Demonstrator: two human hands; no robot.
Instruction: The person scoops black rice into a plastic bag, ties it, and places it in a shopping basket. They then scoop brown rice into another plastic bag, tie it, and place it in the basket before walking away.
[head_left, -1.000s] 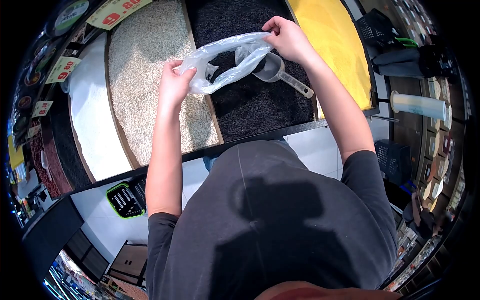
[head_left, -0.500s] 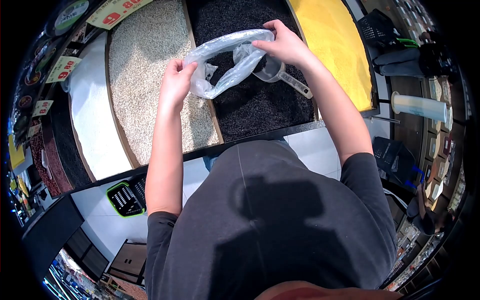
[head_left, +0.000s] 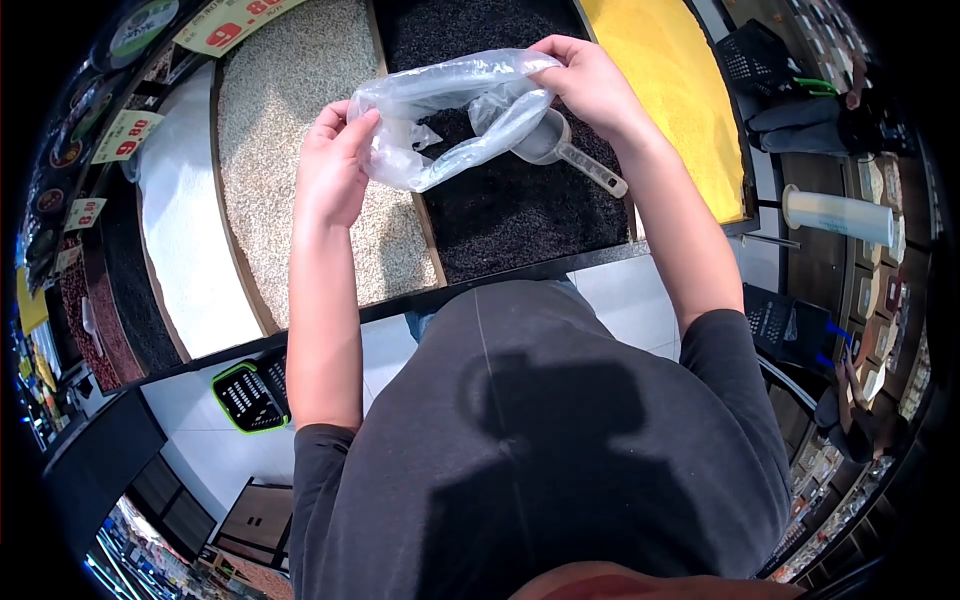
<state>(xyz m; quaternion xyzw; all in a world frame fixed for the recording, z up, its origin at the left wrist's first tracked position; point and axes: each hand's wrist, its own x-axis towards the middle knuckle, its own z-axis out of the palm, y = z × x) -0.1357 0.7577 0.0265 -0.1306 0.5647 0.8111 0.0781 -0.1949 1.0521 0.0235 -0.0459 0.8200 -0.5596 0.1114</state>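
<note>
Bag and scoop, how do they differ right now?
The bag is thin, crumpled clear film; the scoop is rigid and greyish with a straight handle. The bag is held up between the left hand and right hand; the scoop lies on the black grain, partly behind the bag. Both look like translucent plastic.

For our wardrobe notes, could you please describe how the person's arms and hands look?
Both arms are bare below the short sleeves of a dark grey T-shirt. The left hand and right hand wear no gloves; no watch, ring or bracelet shows.
</note>
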